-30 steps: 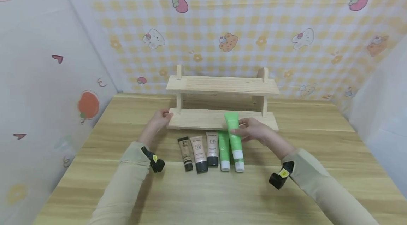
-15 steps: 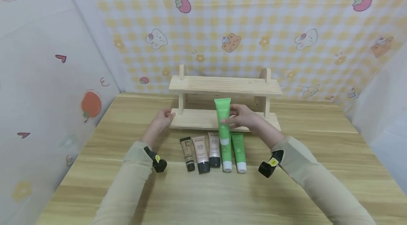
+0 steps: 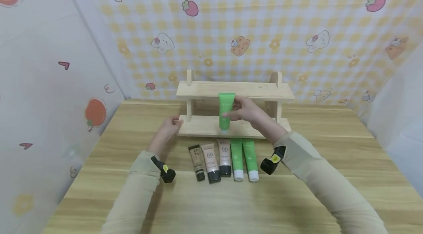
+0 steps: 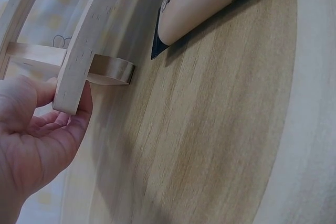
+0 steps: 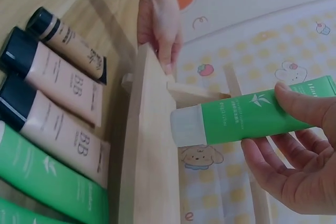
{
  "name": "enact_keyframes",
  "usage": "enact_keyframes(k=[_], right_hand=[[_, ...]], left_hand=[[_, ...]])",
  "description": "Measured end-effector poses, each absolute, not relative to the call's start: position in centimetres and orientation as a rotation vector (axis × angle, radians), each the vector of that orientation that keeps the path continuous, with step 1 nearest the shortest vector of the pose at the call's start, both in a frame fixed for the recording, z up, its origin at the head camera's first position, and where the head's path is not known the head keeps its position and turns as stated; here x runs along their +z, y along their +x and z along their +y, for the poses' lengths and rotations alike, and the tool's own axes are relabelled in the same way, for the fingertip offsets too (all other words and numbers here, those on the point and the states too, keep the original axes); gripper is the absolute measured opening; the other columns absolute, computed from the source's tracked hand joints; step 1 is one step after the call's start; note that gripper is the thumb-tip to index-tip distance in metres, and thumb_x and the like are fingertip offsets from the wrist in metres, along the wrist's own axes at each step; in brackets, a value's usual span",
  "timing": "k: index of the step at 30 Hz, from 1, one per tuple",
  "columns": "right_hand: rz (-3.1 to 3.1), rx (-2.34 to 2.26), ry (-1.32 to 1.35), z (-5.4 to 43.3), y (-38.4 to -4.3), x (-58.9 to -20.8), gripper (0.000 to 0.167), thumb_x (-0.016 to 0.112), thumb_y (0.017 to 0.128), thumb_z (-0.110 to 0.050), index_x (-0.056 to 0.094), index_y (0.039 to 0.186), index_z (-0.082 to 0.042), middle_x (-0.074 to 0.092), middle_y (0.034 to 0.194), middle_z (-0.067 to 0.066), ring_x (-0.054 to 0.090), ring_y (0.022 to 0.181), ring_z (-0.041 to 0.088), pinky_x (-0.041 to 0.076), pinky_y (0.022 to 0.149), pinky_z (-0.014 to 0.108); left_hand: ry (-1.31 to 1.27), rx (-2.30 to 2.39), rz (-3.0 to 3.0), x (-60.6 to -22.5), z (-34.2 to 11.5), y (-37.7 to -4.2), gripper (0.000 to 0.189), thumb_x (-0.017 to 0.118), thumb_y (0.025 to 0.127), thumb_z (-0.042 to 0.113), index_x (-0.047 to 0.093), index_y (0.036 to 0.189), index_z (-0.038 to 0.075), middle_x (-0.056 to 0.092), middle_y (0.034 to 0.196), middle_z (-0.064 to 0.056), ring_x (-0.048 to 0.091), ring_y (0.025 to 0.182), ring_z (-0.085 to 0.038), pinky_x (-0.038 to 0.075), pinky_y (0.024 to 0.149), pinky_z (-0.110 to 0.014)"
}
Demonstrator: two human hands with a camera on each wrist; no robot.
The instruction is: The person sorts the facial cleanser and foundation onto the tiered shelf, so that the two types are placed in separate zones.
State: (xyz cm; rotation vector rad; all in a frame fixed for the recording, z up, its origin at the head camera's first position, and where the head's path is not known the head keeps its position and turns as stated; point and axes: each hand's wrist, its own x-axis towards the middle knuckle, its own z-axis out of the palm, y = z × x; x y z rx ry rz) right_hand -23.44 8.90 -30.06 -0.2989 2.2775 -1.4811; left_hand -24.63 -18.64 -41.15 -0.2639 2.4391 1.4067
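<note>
- And there it goes! In the past second your held green tube (image 3: pixel 226 107) has swept toward eleven o'clock, off the row and over the lower shelf (image 3: pixel 199 126).
- Your right hand (image 3: pixel 248 111), at the tube's three o'clock, grips it with thumb and fingers; it's near upright, white cap (image 5: pixel 189 127) pointing to six.
- Is that cap touching? It's right by the wood, but I can't tell contact from a small gap.
- Your left hand (image 3: pixel 168 128) hasn't budged: it pinches the lower shelf's nine o'clock end.
- At six o'clock from the shelf, five tubes lie on the tabletop (image 3: pixel 198 208): tan tube (image 3: pixel 197 162), pink BB tube (image 3: pixel 210 163), second BB tube (image 3: pixel 224 158), then inner green tube (image 3: pixel 237 159) and outer green tube (image 3: pixel 250 159).
- So, by my read, your lift is behind you; the tube is at the shelf, not yet released, and your other hand looks to be steadying the wood.
</note>
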Motion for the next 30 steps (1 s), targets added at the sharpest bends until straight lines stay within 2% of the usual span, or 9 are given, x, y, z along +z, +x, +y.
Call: enact_keyframes(k=[7, 14, 30], right_hand=[[2.302, -1.54, -0.279, 7.5, -24.4, -28.8, 0.053, 0.067, 0.081, -0.006, 0.045, 0.129, -0.003, 0.056, 0.121, 0.02, 0.058, 0.109, 0.031, 0.053, 0.087, 0.038], [2.327, -1.569, -0.286, 5.8, -26.3, -27.2, 0.052, 0.069, 0.08, -0.01, 0.048, 0.127, -0.007, 0.055, 0.122, 0.017, 0.055, 0.111, 0.029, 0.052, 0.088, 0.038], [2.337, -1.648, -0.27, 1.9, -30.0, -24.4, 0.049, 0.068, 0.08, -0.005, 0.049, 0.125, -0.004, 0.055, 0.122, 0.016, 0.054, 0.112, 0.027, 0.048, 0.095, 0.039]], left_hand=[[-0.241, 1.409, 2.458, -41.3, -18.5, -24.8, 0.054, 0.039, 0.098, 0.027, 0.024, 0.14, -0.003, 0.034, 0.14, -0.026, 0.036, 0.129, -0.038, 0.032, 0.109, -0.046], [-0.246, 1.384, 2.451, -41.2, -18.5, -24.7, 0.056, 0.037, 0.098, 0.029, 0.021, 0.141, -0.002, 0.033, 0.142, -0.025, 0.033, 0.131, -0.038, 0.029, 0.11, -0.047], [-0.258, 1.439, 2.436, -41.4, -18.5, -24.4, 0.054, 0.039, 0.098, 0.026, 0.022, 0.141, -0.002, 0.035, 0.14, -0.026, 0.039, 0.127, -0.038, 0.035, 0.107, -0.046]])
